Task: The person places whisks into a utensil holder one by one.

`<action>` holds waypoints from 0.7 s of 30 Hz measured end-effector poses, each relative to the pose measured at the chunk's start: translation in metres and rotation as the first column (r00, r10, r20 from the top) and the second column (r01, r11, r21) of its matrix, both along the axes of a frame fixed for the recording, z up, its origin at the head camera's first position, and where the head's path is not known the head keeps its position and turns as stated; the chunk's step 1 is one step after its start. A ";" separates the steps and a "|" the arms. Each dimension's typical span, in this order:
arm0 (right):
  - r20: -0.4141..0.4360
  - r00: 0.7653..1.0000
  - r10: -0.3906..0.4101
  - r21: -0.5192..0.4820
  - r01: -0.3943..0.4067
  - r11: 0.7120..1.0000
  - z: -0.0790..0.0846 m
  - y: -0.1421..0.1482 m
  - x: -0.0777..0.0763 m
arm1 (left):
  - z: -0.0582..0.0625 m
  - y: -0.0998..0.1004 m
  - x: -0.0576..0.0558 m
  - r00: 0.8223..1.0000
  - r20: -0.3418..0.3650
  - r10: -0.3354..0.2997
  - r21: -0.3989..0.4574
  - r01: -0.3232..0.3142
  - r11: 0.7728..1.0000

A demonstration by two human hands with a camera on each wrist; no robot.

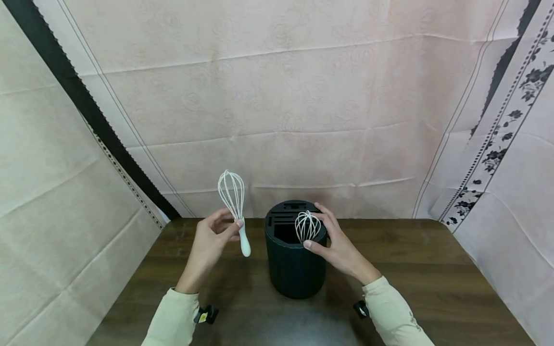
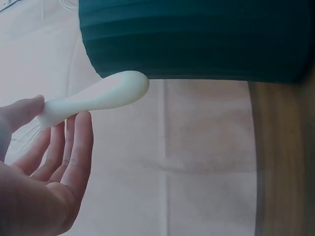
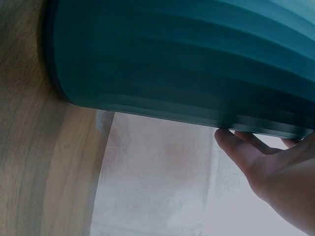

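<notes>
A white whisk (image 1: 232, 194) is held upright by my left hand (image 1: 212, 240), thumb and fingers pinching the top of its handle. The handle (image 2: 113, 91) hangs below the fingers in the left wrist view, beside the dark green utensil holder (image 1: 295, 274). My right hand (image 1: 339, 247) grips the holder's right rim, thumb at the near edge and fingers towards the back. In the right wrist view, fingertips touch the holder's ribbed side (image 3: 162, 64). A second whisk (image 1: 307, 225) stands in the holder, its wire loops above the rim; its handle is hidden inside.
The holder stands on a brown wooden table (image 1: 389, 250), near its back edge. Pale cloth (image 1: 277, 96) hangs behind the table. More cloth hangs at the left (image 1: 52, 202) and at the right, where a black floral border (image 1: 497, 149) runs down.
</notes>
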State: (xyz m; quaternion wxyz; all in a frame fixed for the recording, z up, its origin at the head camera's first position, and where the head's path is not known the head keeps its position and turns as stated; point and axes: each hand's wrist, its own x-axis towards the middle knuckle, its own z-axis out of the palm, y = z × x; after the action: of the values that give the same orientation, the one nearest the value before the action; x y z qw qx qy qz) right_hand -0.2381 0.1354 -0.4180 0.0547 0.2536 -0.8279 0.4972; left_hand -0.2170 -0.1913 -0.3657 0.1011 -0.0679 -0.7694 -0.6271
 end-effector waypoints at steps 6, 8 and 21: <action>0.001 1.000 0.001 -0.001 -0.001 1.000 -0.001 -0.001 0.000 | 0.010 0.005 -0.001 0.999 -0.050 0.022 0.005 -0.022 1.000; -0.001 1.000 0.000 0.002 0.000 1.000 -0.001 0.000 0.000 | 0.013 0.008 -0.001 0.997 -0.063 0.032 0.006 -0.032 0.999; -0.016 1.000 0.005 0.005 -0.005 1.000 -0.002 -0.001 -0.002 | 0.033 0.024 -0.002 0.988 -0.149 0.047 0.063 -0.038 0.997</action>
State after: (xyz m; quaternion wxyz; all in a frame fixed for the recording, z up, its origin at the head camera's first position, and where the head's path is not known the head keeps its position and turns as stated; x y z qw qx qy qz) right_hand -0.2398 0.1346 -0.4199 0.0592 0.2599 -0.8281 0.4931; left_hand -0.2191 -0.1669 -0.3325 0.1743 -0.0956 -0.7415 -0.6408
